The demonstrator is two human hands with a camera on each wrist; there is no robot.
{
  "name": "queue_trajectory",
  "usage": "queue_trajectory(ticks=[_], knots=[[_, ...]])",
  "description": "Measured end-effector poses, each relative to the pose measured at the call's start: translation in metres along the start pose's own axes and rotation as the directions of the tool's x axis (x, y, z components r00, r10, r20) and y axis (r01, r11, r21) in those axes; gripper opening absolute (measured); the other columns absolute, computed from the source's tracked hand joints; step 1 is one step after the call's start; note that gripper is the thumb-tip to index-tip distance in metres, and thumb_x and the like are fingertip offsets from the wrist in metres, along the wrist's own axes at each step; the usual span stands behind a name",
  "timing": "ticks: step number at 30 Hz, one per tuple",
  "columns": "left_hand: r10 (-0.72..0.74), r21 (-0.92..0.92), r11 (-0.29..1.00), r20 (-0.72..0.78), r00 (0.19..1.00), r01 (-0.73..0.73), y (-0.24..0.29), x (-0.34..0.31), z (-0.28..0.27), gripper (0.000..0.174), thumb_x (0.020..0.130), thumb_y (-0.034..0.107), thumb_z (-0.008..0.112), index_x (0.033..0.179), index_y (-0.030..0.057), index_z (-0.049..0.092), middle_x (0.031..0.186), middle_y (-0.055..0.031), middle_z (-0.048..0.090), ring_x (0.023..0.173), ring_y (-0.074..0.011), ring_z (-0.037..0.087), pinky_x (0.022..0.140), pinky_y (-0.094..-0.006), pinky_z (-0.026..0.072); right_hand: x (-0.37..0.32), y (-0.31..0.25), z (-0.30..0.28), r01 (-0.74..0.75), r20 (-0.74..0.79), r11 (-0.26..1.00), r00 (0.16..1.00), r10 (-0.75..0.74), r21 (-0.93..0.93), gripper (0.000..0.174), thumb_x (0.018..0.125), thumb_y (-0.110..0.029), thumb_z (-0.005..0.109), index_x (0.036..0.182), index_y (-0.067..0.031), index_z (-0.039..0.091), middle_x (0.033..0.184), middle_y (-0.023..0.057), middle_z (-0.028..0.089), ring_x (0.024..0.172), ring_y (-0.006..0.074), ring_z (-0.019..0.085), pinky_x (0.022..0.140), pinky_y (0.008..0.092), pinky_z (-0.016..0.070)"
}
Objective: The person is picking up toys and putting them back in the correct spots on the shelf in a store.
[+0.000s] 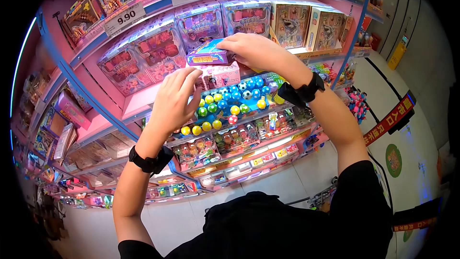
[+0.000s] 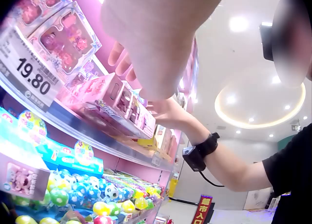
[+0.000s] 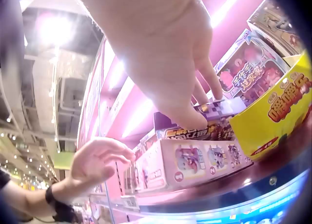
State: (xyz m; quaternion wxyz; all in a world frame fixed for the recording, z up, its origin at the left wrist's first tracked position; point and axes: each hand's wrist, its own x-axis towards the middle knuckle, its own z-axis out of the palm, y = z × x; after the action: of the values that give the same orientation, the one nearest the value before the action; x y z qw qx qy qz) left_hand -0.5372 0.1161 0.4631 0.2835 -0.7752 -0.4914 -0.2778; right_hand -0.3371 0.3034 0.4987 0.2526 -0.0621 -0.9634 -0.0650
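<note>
A blue-and-purple toy box [image 1: 209, 53] lies on a pink box [image 1: 221, 76] with printed figures, on the middle shelf. My right hand [image 1: 261, 52] holds the blue-and-purple box from above at its right side. In the right wrist view, the thumb is at its near edge and the fingers reach over it, hiding part of it. My left hand [image 1: 173, 97] is raised at the left end of the pink box, its fingers loosely bent and holding nothing. In the right wrist view, the pink box [image 3: 195, 163] faces the shelf edge, with the left hand [image 3: 97, 160] beside it.
Large pink toy boxes [image 1: 158, 55] stand behind, brown boxes [image 1: 291, 23] to the right. A yellow box [image 3: 273, 112] sits right of the pink box. Below are patterned balls [image 1: 235, 110] and a tray of small toys [image 1: 237, 136]. A price tag [image 2: 31, 70] hangs on the shelf edge.
</note>
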Motion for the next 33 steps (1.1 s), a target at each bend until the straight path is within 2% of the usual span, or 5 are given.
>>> queue_trajectory(ticks=[6, 12, 18, 23, 33], knots=[[-0.23, -0.17, 0.963, -0.131, 0.964, 0.207, -0.018, 0.014, -0.009, 0.045, 0.09, 0.013, 0.068, 0.13, 0.0007, 0.05, 0.119, -0.0191, 0.061, 0.113, -0.033, 0.059, 0.097, -0.0406, 0.0464, -0.025, -0.001, -0.024, -0.048, -0.369, 0.902, 0.902, 0.223, 0.428, 0.045, 0.083, -0.003, 0.065, 0.127, -0.0021, 0.057, 0.119, 0.0148, 0.066, 0.112, 0.0266, 0.063, 0.098, 0.0365, 0.0495], [-0.435, -0.863, 0.426, 0.066, 0.898, 0.27, -0.014, 0.037, -0.015, 0.047, 0.097, 0.018, 0.065, 0.136, 0.0016, 0.045, 0.125, -0.0116, 0.059, 0.114, -0.0158, 0.057, 0.096, -0.0314, 0.0467, -0.044, -0.044, -0.019, 0.079, -0.112, 0.09, 0.874, 0.473, 0.993, 0.055, 0.088, -0.006, 0.073, 0.134, 0.0008, 0.044, 0.118, 0.0089, 0.062, 0.102, 0.016, 0.064, 0.093, 0.0317, 0.0525], [-0.393, -0.894, 0.362, 0.109, 0.913, 0.263, -0.011, 0.058, -0.027, 0.044, 0.096, 0.015, 0.066, 0.134, 0.0016, 0.049, 0.124, -0.0111, 0.059, 0.111, -0.0157, 0.058, 0.09, -0.0289, 0.0495, -0.06, -0.045, -0.027, -0.06, -0.003, 0.103, 0.852, 0.523, 0.993, 0.059, 0.089, -0.01, 0.073, 0.138, 0.0, 0.041, 0.12, 0.0082, 0.059, 0.112, 0.0149, 0.058, 0.097, 0.0304, 0.0497], [-0.225, -0.791, 0.577, 0.088, 0.97, 0.206, 0.001, 0.107, -0.071, 0.044, 0.095, 0.011, 0.066, 0.135, 0.0015, 0.051, 0.124, -0.0098, 0.06, 0.11, -0.014, 0.06, 0.094, -0.029, 0.0492, -0.048, -0.034, -0.072, 0.002, -0.376, 0.608, 0.788, 0.488, 0.794, 0.069, 0.084, -0.018, 0.079, 0.141, -0.0064, 0.042, 0.127, 0.0108, 0.051, 0.118, 0.0192, 0.051, 0.1, 0.0339, 0.0451], [0.107, -0.473, 0.875, -0.007, 0.994, -0.097, -0.04, 0.243, -0.135, 0.047, 0.097, 0.032, 0.064, 0.136, 0.0083, 0.051, 0.125, -0.0092, 0.061, 0.114, -0.0168, 0.06, 0.088, -0.0319, 0.0543, 0.036, 0.018, -0.228, -0.068, -0.516, 0.99, 0.857, -0.004, -0.121, 0.062, 0.081, -0.043, 0.079, 0.127, -0.0082, 0.056, 0.112, 0.0164, 0.063, 0.104, 0.0278, 0.064, 0.086, 0.0377, 0.0526]])
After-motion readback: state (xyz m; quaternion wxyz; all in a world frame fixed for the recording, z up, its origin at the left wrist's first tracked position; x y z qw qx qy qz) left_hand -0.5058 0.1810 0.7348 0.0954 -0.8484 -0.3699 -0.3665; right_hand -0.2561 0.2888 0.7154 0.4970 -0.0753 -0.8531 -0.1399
